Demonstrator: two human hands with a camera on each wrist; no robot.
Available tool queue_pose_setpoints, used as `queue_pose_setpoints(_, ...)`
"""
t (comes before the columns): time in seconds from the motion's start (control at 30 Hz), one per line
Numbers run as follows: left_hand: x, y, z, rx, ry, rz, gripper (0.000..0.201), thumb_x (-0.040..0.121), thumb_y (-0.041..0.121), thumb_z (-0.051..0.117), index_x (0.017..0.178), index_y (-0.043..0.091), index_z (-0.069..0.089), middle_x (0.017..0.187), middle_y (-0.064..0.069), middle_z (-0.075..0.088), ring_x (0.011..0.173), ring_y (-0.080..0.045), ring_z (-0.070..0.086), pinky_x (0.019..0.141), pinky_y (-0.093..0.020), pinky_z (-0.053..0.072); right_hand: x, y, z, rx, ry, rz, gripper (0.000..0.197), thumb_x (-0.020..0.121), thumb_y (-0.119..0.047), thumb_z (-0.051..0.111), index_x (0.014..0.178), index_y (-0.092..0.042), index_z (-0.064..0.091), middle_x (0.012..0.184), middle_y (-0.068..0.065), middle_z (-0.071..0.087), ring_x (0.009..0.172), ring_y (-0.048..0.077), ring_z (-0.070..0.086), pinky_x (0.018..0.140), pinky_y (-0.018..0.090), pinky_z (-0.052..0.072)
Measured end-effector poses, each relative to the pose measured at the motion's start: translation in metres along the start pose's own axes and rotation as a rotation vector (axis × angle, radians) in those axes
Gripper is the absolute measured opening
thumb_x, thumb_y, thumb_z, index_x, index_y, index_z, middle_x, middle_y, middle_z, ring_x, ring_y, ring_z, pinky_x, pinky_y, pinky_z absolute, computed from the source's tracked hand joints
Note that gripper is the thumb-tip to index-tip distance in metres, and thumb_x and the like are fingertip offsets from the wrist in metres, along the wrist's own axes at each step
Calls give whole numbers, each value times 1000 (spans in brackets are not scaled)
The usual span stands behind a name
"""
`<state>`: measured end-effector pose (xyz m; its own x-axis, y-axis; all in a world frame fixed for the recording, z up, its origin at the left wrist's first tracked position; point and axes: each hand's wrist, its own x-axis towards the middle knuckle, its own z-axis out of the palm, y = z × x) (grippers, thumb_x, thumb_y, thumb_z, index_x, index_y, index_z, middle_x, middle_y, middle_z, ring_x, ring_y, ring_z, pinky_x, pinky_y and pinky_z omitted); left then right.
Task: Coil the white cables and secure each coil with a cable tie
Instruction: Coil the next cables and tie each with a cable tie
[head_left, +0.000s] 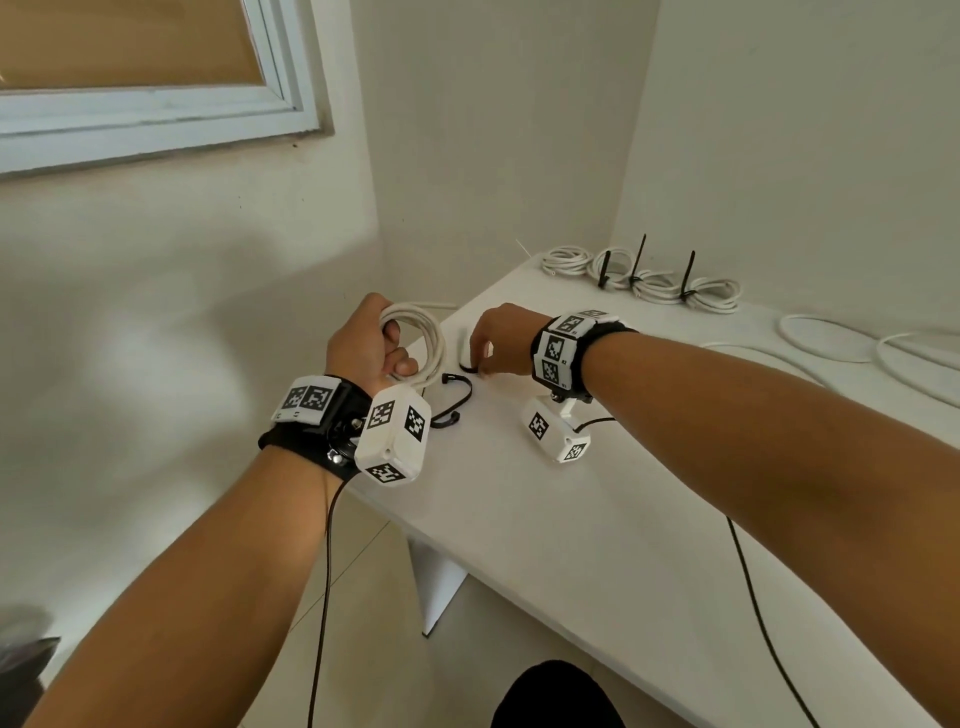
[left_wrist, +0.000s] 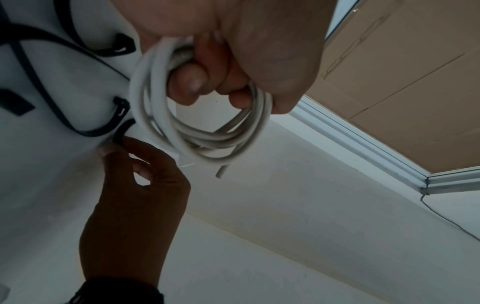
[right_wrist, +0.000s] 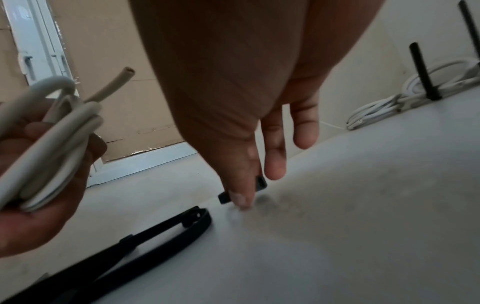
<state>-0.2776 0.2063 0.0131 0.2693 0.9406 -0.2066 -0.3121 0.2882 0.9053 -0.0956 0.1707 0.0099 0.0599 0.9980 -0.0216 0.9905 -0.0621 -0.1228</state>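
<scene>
My left hand (head_left: 387, 351) grips a coil of white cable (head_left: 423, 338) just off the table's left corner; in the left wrist view the coil (left_wrist: 197, 127) hangs from the curled fingers with one cut end sticking out. My right hand (head_left: 480, 364) is down on the white table (head_left: 597, 519) beside the coil, with thumb and forefinger pinching one end of a black cable tie (head_left: 467, 368). The right wrist view shows that tie (right_wrist: 261, 185) between the fingertips (right_wrist: 240, 198), touching the tabletop. Two more black ties (head_left: 457, 402) lie loose just in front.
Several tied white coils (head_left: 644, 278) sit at the table's back by the wall, their black tie tails standing up. Loose white cable loops (head_left: 826, 340) lie at the right. The table's left edge (head_left: 410, 519) drops to a tiled floor. Black wrist-camera leads hang under both arms.
</scene>
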Motion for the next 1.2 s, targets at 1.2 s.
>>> queue_pose_setpoints(1.2,-208,-145,298,-17,-560,-228,42,94,30,52,56,13,43,41,-1,34,38,-18,31,45,-24,35,-328,153,-47,637,912,523,18,106,-26,32,102,-13,43,78,2,59,59,9,53,53,26,43)
